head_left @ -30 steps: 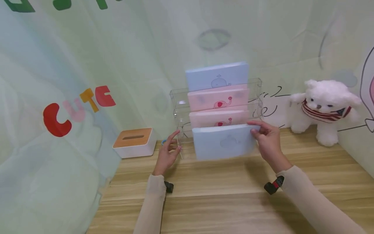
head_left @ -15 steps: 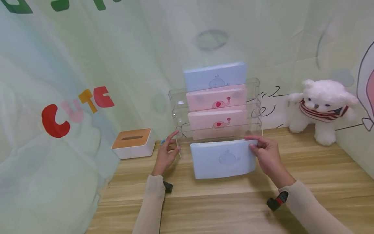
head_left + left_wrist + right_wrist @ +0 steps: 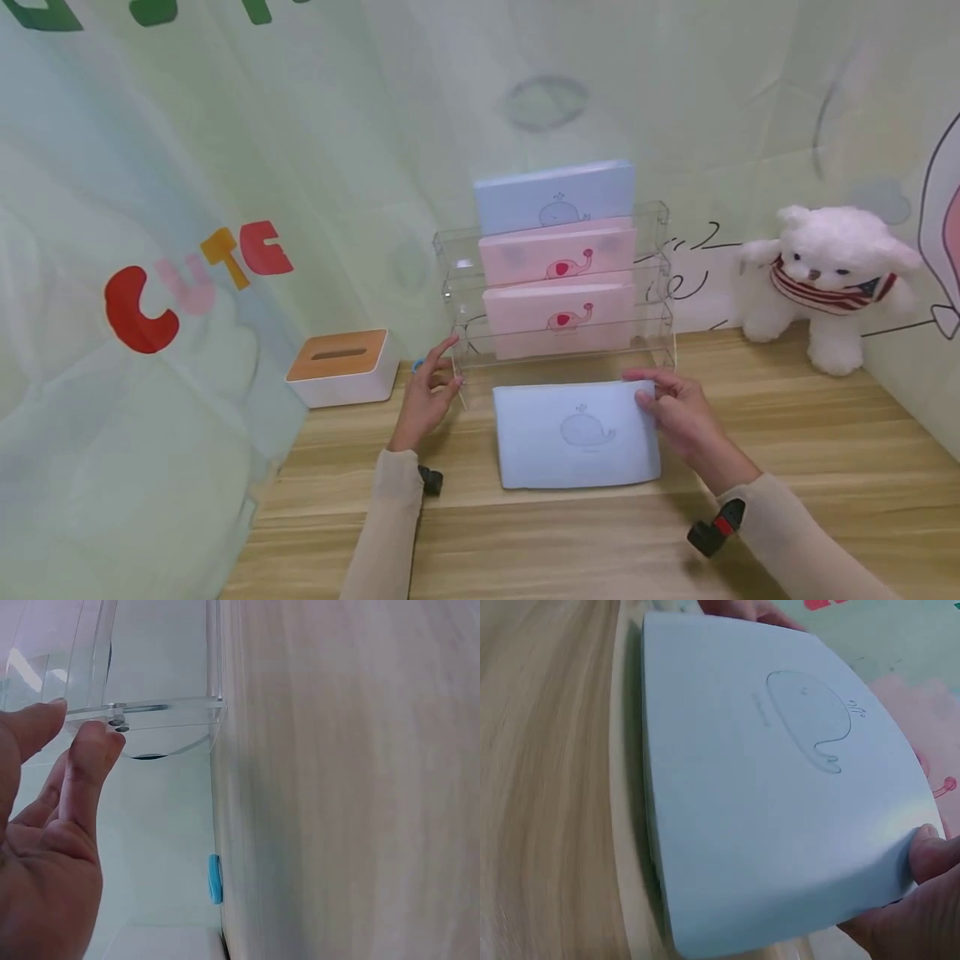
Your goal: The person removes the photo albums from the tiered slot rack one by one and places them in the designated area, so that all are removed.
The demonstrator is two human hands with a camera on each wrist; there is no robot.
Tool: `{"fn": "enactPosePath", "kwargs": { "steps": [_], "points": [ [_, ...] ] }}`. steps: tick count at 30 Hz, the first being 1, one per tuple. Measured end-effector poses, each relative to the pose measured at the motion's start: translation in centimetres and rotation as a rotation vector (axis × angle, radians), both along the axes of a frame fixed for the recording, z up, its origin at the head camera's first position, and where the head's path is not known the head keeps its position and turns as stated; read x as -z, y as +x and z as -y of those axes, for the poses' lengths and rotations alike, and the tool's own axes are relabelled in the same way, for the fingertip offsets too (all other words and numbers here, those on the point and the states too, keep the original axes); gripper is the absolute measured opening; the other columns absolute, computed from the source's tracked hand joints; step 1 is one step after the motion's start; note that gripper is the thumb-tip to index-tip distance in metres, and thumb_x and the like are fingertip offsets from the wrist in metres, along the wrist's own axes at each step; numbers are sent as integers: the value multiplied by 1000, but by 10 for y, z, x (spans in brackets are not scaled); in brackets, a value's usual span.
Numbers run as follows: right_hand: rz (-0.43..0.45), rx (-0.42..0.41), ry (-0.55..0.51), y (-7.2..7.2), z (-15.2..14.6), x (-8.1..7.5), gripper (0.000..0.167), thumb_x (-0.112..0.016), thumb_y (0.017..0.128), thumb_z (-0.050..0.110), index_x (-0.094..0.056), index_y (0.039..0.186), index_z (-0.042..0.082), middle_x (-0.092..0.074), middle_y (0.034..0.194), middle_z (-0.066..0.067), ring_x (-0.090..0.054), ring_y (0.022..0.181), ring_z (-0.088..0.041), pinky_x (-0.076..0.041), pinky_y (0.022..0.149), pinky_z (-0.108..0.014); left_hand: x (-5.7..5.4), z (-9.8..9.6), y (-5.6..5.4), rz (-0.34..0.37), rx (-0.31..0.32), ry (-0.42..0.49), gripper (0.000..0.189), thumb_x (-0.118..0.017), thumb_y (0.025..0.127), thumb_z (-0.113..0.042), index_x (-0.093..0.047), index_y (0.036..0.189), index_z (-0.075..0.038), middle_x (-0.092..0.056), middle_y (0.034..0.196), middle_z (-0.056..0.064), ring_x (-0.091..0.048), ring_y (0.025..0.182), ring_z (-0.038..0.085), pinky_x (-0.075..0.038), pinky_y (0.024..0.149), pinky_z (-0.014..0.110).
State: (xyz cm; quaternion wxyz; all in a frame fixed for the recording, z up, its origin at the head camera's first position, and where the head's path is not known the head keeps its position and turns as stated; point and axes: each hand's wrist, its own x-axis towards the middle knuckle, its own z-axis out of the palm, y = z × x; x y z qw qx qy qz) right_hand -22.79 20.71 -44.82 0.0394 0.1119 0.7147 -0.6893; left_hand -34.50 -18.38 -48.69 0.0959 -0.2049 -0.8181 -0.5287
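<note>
A light blue booklet with a whale drawing (image 3: 536, 442) is in my right hand (image 3: 688, 425), pinched at its upper right corner between thumb and fingers. It leans low over the wooden table, in front of a clear acrylic rack (image 3: 652, 337). In the right wrist view the booklet's cover (image 3: 727, 795) looks slightly bowed. My left hand (image 3: 426, 407) pinches the left side panel of the rack, thumb on one face and fingers on the other, as the left wrist view shows. Still in the rack's tiers are two pink elephant booklets (image 3: 525, 321) and, topmost, another blue whale booklet (image 3: 513, 204).
Left of the rack stands a white tissue box with a wooden lid (image 3: 341, 390). A small blue ring-like object (image 3: 215, 879) lies close to the wall. At the right sits a white plush bear (image 3: 836, 242) with a striped scarf. A printed curtain (image 3: 360, 167) hangs behind.
My right hand has drawn the blue whale booklet out from the rack's lowest tier, down and toward me, uncovering the lower pink booklet. My left hand has stayed on the rack's side.
</note>
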Motion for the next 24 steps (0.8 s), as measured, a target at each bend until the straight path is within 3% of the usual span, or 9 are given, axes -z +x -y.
{"fn": "enactPosePath", "kwargs": {
  "steps": [6,9,11,16,18,22,24],
  "points": [
    [-20,-4,81,-13,3,15,42,-54,109,1,-60,151,6,-58,153,-28,-70,115,-19,-58,91,-25,1,0,0,-13,-13,-12,74,-71,100,2,-48,160,-36,-67,131,25,-80,100,43,-63,81,25],
    [-21,11,143,-18,3,22,42,-56,108,1,-63,148,7,-56,157,-24,-62,131,-26,-54,101,-32,3,-1,0,-14,-14,-13,75,-71,100,2,-48,160,-37,-67,131,25,-79,99,44,-62,81,24],
    [-18,11,176,-21,2,27,40,-58,106,0,-66,145,8,-55,157,-21,-52,136,-30,-50,101,-34,2,-2,0,-22,-9,-13,74,-71,100,2,-48,160,-36,-68,131,26,-79,98,45,-62,81,24],
    [-28,-21,209,-27,-2,39,34,-64,102,-1,-74,134,7,-57,147,-20,-44,119,-26,-42,81,-30,2,-3,-1,-43,-2,-14,74,-71,100,3,-48,161,-33,-68,129,27,-79,96,45,-63,79,25],
    [-37,-43,223,-28,-4,43,33,-64,103,1,-75,133,8,-58,147,-21,-45,117,-26,-40,81,-29,2,-2,-1,-39,-6,-23,74,-71,100,2,-47,161,-34,-68,129,27,-80,96,44,-63,78,24],
    [-51,-91,267,-31,-6,46,32,-63,105,4,-74,135,9,-57,153,-24,-48,122,-30,-42,91,-35,1,-1,-1,-24,-14,-32,75,-71,101,1,-47,160,-38,-67,130,25,-80,97,43,-62,77,23],
    [-48,-123,299,-32,-7,45,32,-62,107,6,-73,137,8,-56,155,-26,-50,129,-36,-46,101,-44,2,0,0,-20,-12,-28,75,-71,100,2,-47,160,-36,-67,131,26,-80,97,43,-62,78,24]
  ]
}}
